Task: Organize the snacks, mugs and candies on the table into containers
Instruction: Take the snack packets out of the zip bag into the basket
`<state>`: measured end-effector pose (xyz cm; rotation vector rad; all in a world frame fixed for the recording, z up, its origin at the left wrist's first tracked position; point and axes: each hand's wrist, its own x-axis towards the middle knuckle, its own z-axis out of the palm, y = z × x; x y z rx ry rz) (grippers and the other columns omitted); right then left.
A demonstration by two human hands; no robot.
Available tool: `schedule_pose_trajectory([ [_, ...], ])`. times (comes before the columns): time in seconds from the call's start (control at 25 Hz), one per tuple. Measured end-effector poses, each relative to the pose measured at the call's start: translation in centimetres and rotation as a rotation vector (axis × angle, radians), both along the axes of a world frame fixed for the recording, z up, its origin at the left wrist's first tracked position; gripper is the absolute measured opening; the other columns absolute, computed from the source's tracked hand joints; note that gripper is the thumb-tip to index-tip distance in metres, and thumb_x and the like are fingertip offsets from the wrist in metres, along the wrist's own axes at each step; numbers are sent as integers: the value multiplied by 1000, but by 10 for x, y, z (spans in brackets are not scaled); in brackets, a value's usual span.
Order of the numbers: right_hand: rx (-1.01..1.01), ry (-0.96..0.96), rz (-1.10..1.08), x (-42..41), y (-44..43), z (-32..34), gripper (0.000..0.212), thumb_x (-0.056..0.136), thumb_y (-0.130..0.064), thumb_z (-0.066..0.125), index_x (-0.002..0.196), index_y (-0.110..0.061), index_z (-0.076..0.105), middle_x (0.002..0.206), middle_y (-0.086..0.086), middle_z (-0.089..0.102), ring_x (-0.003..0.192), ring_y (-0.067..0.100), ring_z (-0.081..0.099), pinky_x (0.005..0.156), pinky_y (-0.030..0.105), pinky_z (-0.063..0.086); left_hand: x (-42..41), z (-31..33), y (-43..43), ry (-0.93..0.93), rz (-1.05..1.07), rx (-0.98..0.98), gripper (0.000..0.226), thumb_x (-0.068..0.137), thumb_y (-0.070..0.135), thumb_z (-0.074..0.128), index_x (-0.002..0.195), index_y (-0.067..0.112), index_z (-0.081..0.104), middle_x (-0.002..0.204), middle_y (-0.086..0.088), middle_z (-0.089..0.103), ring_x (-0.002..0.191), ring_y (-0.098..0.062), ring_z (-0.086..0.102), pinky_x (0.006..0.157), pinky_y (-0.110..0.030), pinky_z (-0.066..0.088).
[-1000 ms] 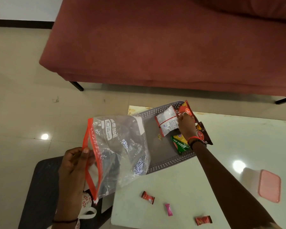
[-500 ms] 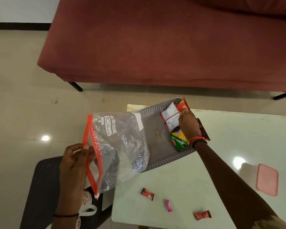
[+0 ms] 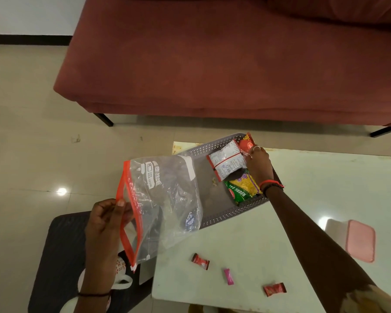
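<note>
My left hand [image 3: 105, 224] pinches the red zip edge of a clear zip-lock bag [image 3: 163, 202], which hangs open over the table's left edge. In the grey perforated tray [image 3: 215, 219] on the white table [image 3: 246, 251], my right hand [image 3: 259, 164] grips snack packets. A red-and-white packet [image 3: 227, 162] and a red one [image 3: 246, 143] are at its fingers. A green and yellow packet [image 3: 243, 188] lies beside its wrist. Two red candies [image 3: 200, 261] [image 3: 274, 289] and a pink candy [image 3: 229, 276] lie near the table's front. A white mug [image 3: 120, 274] shows under my left forearm.
A pink-lidded container [image 3: 360, 240] stands at the table's right. A dark stool or mat [image 3: 61, 256] sits left of the table, below the bag. A red sofa [image 3: 212, 59] spans the far side, across a strip of tiled floor [image 3: 32, 132].
My right hand has shifted the snack packets inside the tray, and the red-and-white packet now lies flatter. My left hand keeps holding the bag in much the same place.
</note>
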<state>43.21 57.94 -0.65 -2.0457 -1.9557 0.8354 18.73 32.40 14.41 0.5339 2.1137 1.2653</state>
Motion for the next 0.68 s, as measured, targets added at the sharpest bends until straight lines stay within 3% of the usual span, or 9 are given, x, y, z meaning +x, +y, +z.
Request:
schedule_pose_trajectory([
  [0.08, -8, 65, -29, -5, -12, 9, 23, 92, -6, 46, 110, 3, 56, 113, 23, 62, 105, 36, 60, 87, 38, 50, 1, -1, -3, 5, -5, -18, 4, 91, 23, 50, 91, 24, 54, 86, -2, 64, 64, -6, 68, 51, -3, 49],
  [0.16, -158, 208, -26, -12, -32, 19, 27, 91, -8, 53, 117, 0, 55, 118, 23, 60, 110, 36, 58, 91, 40, 48, 3, 0, -6, 21, -35, -42, 12, 91, 25, 50, 97, 15, 54, 87, -9, 65, 68, -12, 65, 52, -7, 50],
  [0.2, -306, 324, 20, -15, -46, 24, 40, 88, -8, 60, 126, -2, 49, 126, 23, 57, 116, 36, 56, 95, 40, 47, 4, 2, -6, 22, -56, -49, 13, 90, 26, 51, 96, 14, 55, 84, -9, 64, 67, -13, 64, 54, -11, 51],
  [0.28, -536, 492, 249, -21, -76, 34, 89, 76, -13, 77, 146, -10, 23, 147, 20, 38, 132, 31, 43, 106, 40, 40, 8, 10, -7, -14, -98, -56, 17, 89, 26, 51, 96, 12, 56, 82, -5, 64, 68, -16, 64, 59, -23, 53],
  [0.36, -566, 479, 526, -28, -103, 44, 119, 67, -24, 84, 150, -29, 0, 159, 6, 12, 142, 18, 19, 115, 41, 25, 14, 19, -7, -128, -131, -54, 21, 88, 25, 52, 101, 9, 58, 85, -4, 67, 73, -19, 66, 64, -29, 52],
  [0.48, -550, 510, 706, -40, -129, 59, 123, 63, -33, 86, 133, -61, -11, 159, -10, -2, 134, 2, 2, 111, 31, 11, 22, 29, -6, -224, -208, -73, 19, 88, 21, 54, 102, 9, 60, 91, -14, 70, 81, -28, 68, 76, -44, 56],
  [0.56, -464, 543, 687, -44, -138, 71, 119, 62, -34, 86, 138, -55, -4, 159, -8, 2, 141, 7, 3, 117, 41, 14, 27, 31, -7, -259, -232, -106, 19, 89, 19, 54, 104, 8, 59, 91, -15, 71, 87, -33, 67, 83, -47, 54],
  [0.64, -391, 564, 688, -44, -145, 87, 115, 63, -33, 86, 142, -46, 4, 159, -6, 7, 146, 15, 6, 119, 50, 20, 34, 32, -11, -348, -254, -102, 18, 91, 17, 52, 104, 7, 59, 82, -6, 73, 79, -24, 70, 72, -35, 58],
  [0.68, -376, 583, 702, -43, -149, 96, 113, 63, -32, 86, 139, -49, 4, 157, -11, 9, 145, 9, 7, 119, 45, 23, 40, 33, -13, -404, -265, -95, 17, 92, 16, 50, 103, 6, 59, 78, -2, 74, 73, -18, 71, 64, -27, 58],
])
